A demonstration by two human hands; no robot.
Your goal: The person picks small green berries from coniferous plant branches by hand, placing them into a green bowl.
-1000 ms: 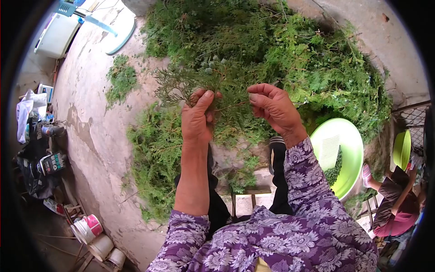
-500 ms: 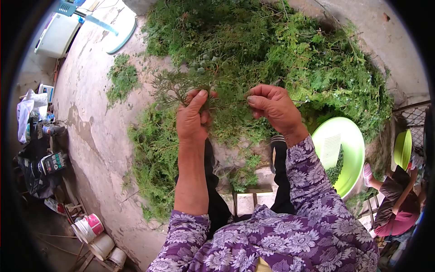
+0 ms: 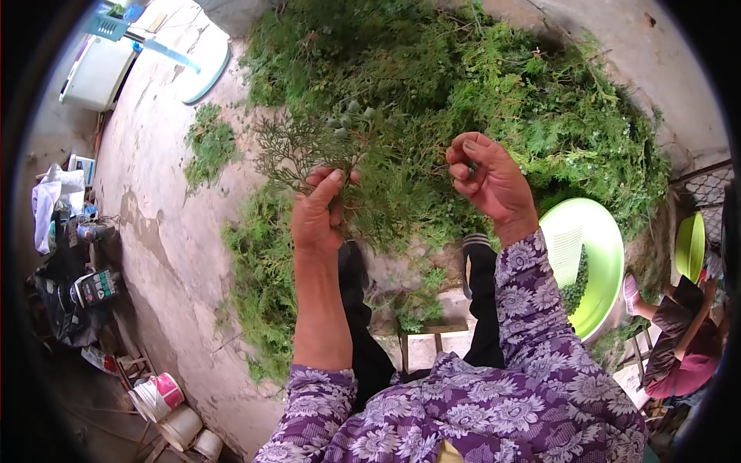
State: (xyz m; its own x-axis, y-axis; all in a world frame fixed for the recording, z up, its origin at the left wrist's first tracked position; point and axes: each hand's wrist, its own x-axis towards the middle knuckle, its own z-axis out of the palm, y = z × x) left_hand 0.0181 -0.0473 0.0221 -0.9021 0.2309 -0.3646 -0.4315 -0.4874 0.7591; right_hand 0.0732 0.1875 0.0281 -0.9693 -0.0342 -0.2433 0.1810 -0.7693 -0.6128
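Observation:
My left hand is closed, pinching the stem of a green conifer sprig between thumb and fingers. Flat, scaly foliage fans out from the sprig, and several pale green cones cluster near its top. To the right, apart from the sprig, my right hand is raised with its fingers curled in towards the thumb. Whether something small sits in those fingers is hidden. Beneath both hands lies a large heap of cut conifer branches.
A lime-green basin holding small green cones stands at my right. Another person sits beyond it, near a second green basin. White buckets and bags line the left side. A fan base stands at the upper left.
My right hand has drawn away from the sprig, up and to the right, its palm turning more into view. My left hand has shifted slightly down and left, still gripping the sprig.

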